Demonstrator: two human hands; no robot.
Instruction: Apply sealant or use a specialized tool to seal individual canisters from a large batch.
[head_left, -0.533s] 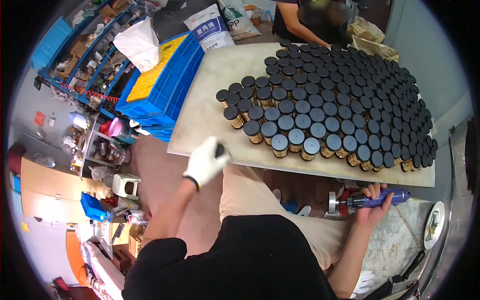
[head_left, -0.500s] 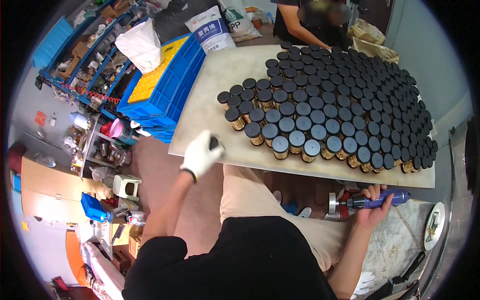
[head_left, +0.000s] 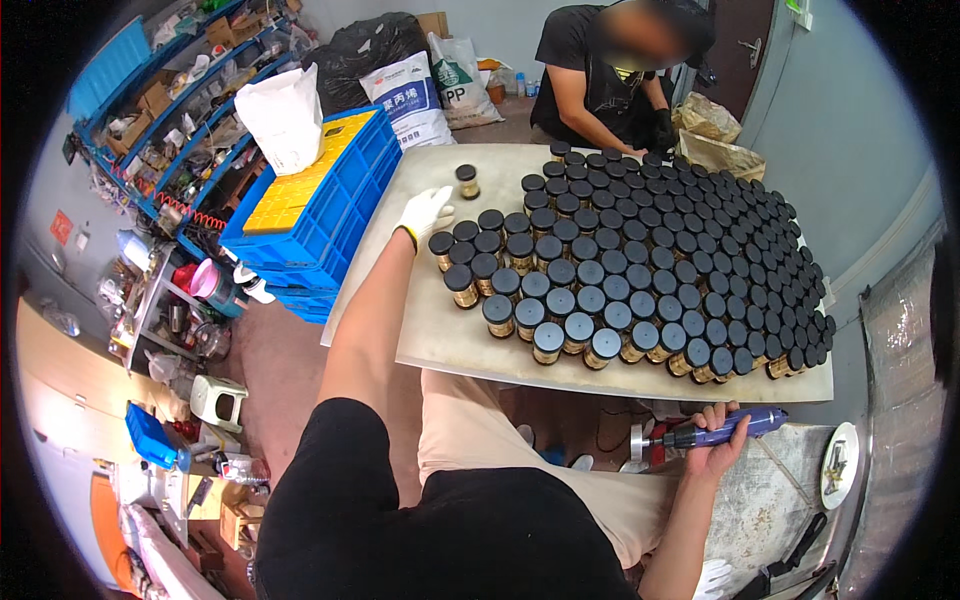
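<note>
A: Where is the left hand (head_left: 427, 210)?

B: Over the worktop (head_left: 430, 322), gloved in white, just beside a lone jar (head_left: 467, 185). Its fingers (head_left: 441, 198) reach that way, unclosed, with a sliver of surface showing between glove and jar.

A: So it grips nothing?

B: Nothing that I can see. The jar stands upright by itself, black lid up, near the worktop's far left corner.

A: Why apart from the other jars (head_left: 590, 300)?

B: Perhaps so that it is easy to tell from the crowd. Those stand upright too, packed close, likely to save room.

A: And the right hand (head_left: 712, 448)?

B: Bare, wrapped around the purple tool (head_left: 762, 422), off the worktop's near edge. I judge that gripping the body leaves the disc (head_left: 637, 442) free, and that its low, sideways place spares the jars a knock.

A: What flanks the worktop?

B: Blue crates (head_left: 350, 200) on the left; a co-worker (head_left: 578, 100) at the far side.
</note>
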